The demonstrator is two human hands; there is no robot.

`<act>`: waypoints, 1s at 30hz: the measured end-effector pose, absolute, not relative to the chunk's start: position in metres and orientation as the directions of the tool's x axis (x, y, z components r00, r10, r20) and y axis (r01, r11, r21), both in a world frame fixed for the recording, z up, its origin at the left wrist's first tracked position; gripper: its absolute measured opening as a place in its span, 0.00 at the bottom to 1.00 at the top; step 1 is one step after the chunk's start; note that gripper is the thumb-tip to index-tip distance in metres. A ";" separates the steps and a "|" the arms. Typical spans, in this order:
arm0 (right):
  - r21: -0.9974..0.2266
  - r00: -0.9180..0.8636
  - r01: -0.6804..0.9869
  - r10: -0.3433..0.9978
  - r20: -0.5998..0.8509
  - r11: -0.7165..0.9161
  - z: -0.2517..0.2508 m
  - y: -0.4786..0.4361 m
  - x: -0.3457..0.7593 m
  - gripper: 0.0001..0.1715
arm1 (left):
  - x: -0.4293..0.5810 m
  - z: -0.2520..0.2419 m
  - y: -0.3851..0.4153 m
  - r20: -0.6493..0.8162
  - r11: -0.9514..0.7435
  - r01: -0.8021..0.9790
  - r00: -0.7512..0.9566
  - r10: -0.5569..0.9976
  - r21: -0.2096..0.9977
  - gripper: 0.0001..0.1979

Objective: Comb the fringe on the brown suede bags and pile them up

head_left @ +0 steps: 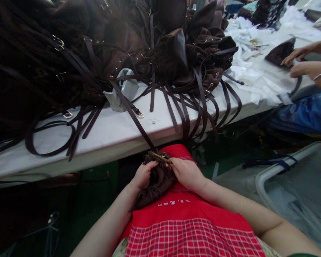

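On my lap, over a red apron (187,217), lies a bunched dark brown suede bag (156,184). My left hand (143,175) is closed on its upper left edge. My right hand (186,172) is closed on its upper right edge and pinches a thin brass-coloured tool or rod (160,157) that lies across the bag's top. A brown strap (135,119) runs from the table down to the bag.
A white table (117,134) carries a big heap of brown bags and straps (96,46) with metal rings. White paper scraps (256,71) lie at the right, where another person's hands (299,60) work on a brown piece. A grey bin (296,185) stands at my right.
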State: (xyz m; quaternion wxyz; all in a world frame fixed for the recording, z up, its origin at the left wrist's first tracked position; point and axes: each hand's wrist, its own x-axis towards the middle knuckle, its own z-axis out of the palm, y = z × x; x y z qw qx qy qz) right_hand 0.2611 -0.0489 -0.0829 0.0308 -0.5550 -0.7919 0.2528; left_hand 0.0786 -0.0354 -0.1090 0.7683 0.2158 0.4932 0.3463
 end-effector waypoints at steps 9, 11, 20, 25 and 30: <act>-0.181 -0.326 0.938 0.929 -0.176 0.295 -0.085 -0.024 0.266 0.19 | 0.069 -0.103 -0.036 -0.541 0.683 -0.408 0.419 0.729 0.605 0.14; -0.166 -0.313 0.944 0.932 -0.183 0.285 -0.086 -0.023 0.267 0.19 | 0.068 -0.104 -0.037 -0.523 0.682 -0.376 0.445 0.727 0.628 0.15; -0.093 -0.159 0.986 0.946 -0.281 0.138 -0.088 -0.013 0.268 0.19 | 0.069 -0.104 -0.035 -0.461 0.566 -0.200 0.400 0.792 0.800 0.18; -0.119 -0.147 0.986 0.951 -0.272 0.118 -0.090 -0.006 0.269 0.19 | 0.071 -0.104 -0.037 -0.454 0.557 -0.167 0.416 0.788 0.814 0.18; -0.162 -0.152 0.981 0.951 -0.268 0.111 -0.095 -0.007 0.273 0.17 | 0.070 -0.100 -0.041 -0.416 0.525 -0.112 0.481 0.772 0.844 0.18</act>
